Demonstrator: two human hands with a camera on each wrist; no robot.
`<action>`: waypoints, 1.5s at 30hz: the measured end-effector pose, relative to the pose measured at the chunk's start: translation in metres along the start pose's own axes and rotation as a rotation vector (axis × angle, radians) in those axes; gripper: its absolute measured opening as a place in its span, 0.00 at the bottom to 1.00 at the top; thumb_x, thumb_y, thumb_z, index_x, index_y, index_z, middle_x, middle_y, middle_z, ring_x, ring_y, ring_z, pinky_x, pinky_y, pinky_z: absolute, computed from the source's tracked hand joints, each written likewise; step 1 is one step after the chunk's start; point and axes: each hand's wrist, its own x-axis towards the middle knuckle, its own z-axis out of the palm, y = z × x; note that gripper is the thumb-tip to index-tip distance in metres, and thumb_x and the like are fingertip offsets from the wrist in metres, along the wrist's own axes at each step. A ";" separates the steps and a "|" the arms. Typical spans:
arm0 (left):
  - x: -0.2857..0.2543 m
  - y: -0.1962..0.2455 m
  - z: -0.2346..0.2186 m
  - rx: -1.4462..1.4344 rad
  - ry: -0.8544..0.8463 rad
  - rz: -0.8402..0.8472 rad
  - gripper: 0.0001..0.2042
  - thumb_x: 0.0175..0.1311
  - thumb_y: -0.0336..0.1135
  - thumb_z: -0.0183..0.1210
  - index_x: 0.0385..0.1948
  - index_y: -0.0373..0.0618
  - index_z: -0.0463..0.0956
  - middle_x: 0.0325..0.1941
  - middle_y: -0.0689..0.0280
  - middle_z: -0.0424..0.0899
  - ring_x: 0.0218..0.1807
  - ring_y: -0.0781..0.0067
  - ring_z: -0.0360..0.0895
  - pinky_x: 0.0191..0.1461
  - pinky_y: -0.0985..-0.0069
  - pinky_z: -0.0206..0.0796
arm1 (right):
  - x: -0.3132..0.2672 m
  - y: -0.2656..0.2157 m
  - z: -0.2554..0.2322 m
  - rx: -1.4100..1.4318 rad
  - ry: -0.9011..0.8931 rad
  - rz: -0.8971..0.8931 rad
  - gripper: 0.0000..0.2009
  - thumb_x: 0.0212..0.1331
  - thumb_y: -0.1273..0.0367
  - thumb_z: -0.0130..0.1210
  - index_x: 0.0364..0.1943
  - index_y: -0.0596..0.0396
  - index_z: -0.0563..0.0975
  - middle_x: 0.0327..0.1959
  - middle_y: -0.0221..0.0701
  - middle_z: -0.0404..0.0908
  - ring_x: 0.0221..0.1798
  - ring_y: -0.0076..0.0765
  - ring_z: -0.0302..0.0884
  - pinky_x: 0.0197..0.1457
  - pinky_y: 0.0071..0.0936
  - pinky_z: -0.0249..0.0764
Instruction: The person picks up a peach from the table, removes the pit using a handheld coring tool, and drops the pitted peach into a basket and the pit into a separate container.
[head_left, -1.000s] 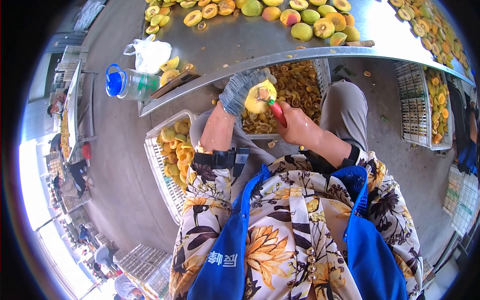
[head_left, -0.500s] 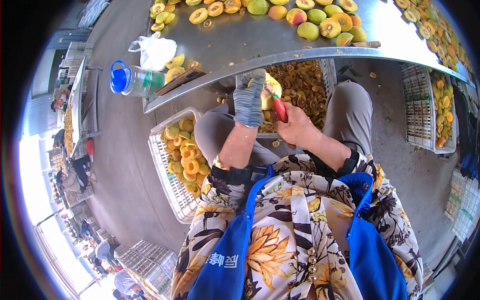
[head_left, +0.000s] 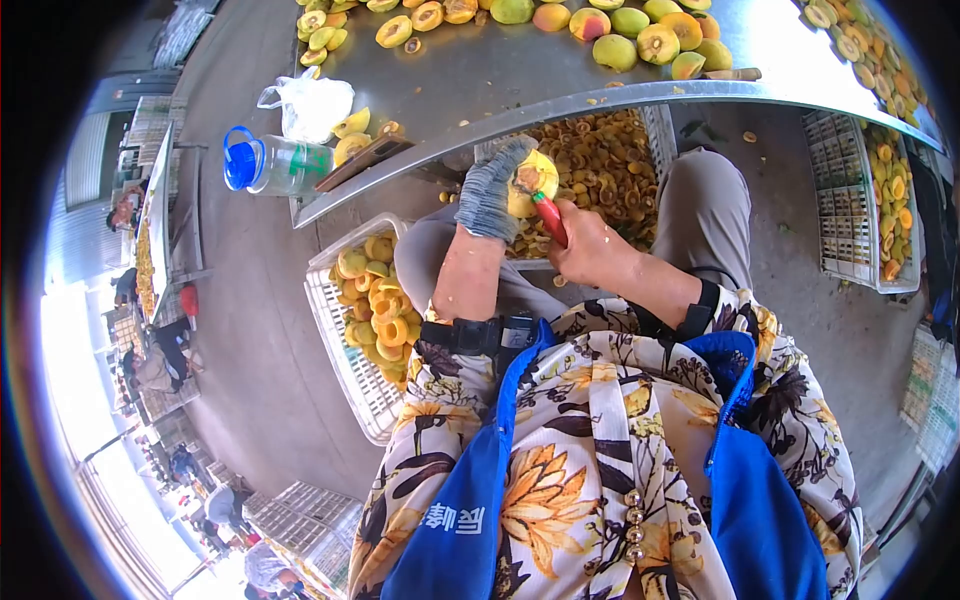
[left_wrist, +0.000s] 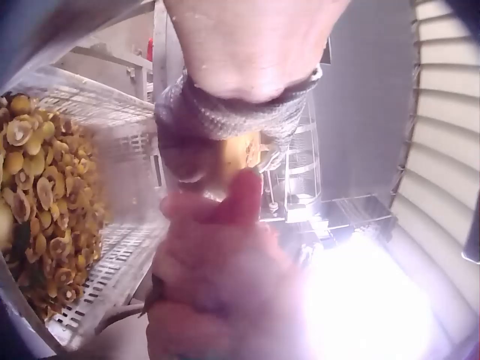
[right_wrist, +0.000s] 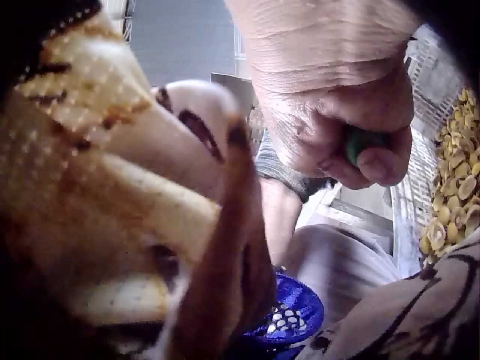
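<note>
In the head view my left hand point(head_left: 488, 195), in a grey knitted glove, grips a yellow peach half point(head_left: 538, 178) with its cut face turned up. My bare right hand point(head_left: 597, 248) holds a pitting tool by its red handle point(head_left: 551, 222); the green collar sits right at the fruit and the tip is hidden. Both hands are above a white crate point(head_left: 655, 135) of small cut pieces. The left wrist view shows the right hand point(left_wrist: 217, 262) close against the gloved hand. In the right wrist view the tool's green end point(right_wrist: 364, 142) pokes out between curled fingers.
A metal table point(head_left: 470, 75) ahead carries many peach halves, a plastic bag point(head_left: 312, 103) and a blue-lidded bottle point(head_left: 292, 166). A crate point(head_left: 335, 350) of hollowed halves stands at my left. Another fruit crate point(head_left: 838, 230) is at the right.
My left hand turned the peach half away, then back, so its cut face shows again. The right hand stays at the fruit with the tool in its grip.
</note>
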 end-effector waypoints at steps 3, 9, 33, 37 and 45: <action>-0.002 0.000 0.001 0.056 0.017 0.003 0.06 0.50 0.27 0.59 0.30 0.43 0.76 0.28 0.68 0.76 0.30 0.75 0.74 0.33 0.78 0.69 | 0.003 -0.018 -0.017 0.057 -0.133 0.101 0.12 0.45 0.74 0.48 0.36 0.60 0.66 0.19 0.39 0.71 0.18 0.38 0.71 0.21 0.32 0.66; -0.012 -0.005 0.016 0.448 0.134 0.418 0.05 0.50 0.26 0.58 0.29 0.41 0.78 0.31 0.66 0.78 0.33 0.78 0.74 0.36 0.82 0.67 | 0.004 -0.039 -0.021 0.503 -0.358 0.475 0.10 0.46 0.75 0.44 0.35 0.57 0.66 0.18 0.33 0.69 0.13 0.29 0.66 0.13 0.29 0.63; 0.009 -0.026 -0.022 0.092 0.152 0.187 0.15 0.55 0.45 0.56 0.30 0.40 0.73 0.28 0.60 0.78 0.26 0.67 0.76 0.28 0.72 0.72 | -0.001 -0.046 -0.022 0.663 -0.450 0.588 0.06 0.49 0.74 0.44 0.33 0.56 0.65 0.15 0.27 0.65 0.11 0.21 0.62 0.08 0.22 0.55; 0.004 -0.021 -0.005 -0.185 0.074 0.052 0.11 0.55 0.41 0.58 0.30 0.44 0.69 0.24 0.65 0.74 0.25 0.70 0.74 0.25 0.72 0.71 | -0.004 -0.052 -0.014 0.672 -0.396 0.560 0.07 0.48 0.75 0.45 0.33 0.56 0.64 0.16 0.26 0.63 0.10 0.19 0.60 0.07 0.21 0.54; -0.019 0.003 0.002 -0.021 0.076 0.207 0.10 0.56 0.40 0.57 0.30 0.44 0.70 0.25 0.65 0.74 0.25 0.70 0.75 0.27 0.74 0.71 | -0.001 -0.060 -0.020 0.818 -0.585 0.606 0.09 0.47 0.76 0.44 0.36 0.58 0.64 0.14 0.25 0.63 0.08 0.19 0.58 0.08 0.20 0.55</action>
